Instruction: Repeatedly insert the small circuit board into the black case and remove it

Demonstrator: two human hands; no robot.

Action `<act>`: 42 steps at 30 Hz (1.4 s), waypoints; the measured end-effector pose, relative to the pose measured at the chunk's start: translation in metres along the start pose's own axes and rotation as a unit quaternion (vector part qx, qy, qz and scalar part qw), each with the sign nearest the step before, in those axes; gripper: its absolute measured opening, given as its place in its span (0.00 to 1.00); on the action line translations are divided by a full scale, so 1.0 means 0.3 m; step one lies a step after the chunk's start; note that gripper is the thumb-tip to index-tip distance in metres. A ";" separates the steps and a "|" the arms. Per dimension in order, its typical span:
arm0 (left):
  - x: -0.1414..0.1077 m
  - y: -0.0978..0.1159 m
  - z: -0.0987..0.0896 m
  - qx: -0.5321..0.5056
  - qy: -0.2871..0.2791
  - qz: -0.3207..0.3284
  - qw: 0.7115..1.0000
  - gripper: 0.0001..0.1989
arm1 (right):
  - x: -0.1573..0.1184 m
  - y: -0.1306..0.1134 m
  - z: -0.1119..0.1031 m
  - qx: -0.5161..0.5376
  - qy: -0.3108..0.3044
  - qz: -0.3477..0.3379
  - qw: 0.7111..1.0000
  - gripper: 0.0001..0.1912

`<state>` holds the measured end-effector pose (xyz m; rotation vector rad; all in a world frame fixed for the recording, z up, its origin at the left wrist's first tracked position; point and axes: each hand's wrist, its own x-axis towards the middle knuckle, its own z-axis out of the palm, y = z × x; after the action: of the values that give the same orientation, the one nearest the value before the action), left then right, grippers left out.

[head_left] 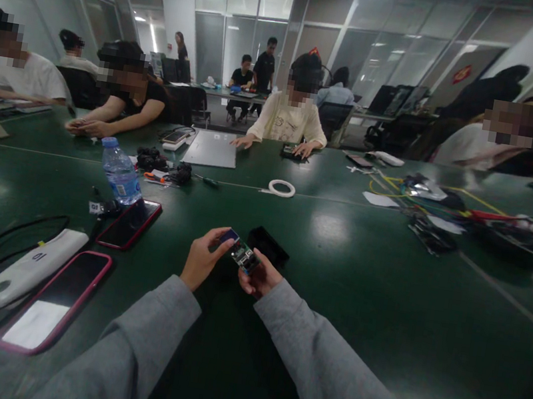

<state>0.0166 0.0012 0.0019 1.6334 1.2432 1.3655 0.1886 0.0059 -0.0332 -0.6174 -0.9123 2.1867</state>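
A small circuit board point(243, 255) is held up over the green table point(329, 317), tilted, between my two hands. My left hand point(205, 257) pinches its upper left end with thumb and fingers. Around its lower right end are the fingers of my right hand point(260, 275), closed on it. Just behind my right hand a black open box point(269, 247) lies on the table, partly covered by that hand.
At the left are a pink-edged phone point(55, 301), a white power bank point(33, 267) with black cables, a red-edged phone point(131, 225) and a water bottle point(121, 173). A white tape roll point(281, 188) lies ahead. People sit across the table; cables and tools lie right.
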 end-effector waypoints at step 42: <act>-0.006 0.016 0.009 -0.017 -0.022 0.009 1.000 0.20 | 0.009 0.010 -0.016 0.002 0.003 -0.004 1.000 0.23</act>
<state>0.0206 -0.0018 0.0051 1.6458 1.1762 1.3461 0.1887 0.0083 -0.0387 -0.6172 -0.9062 2.1773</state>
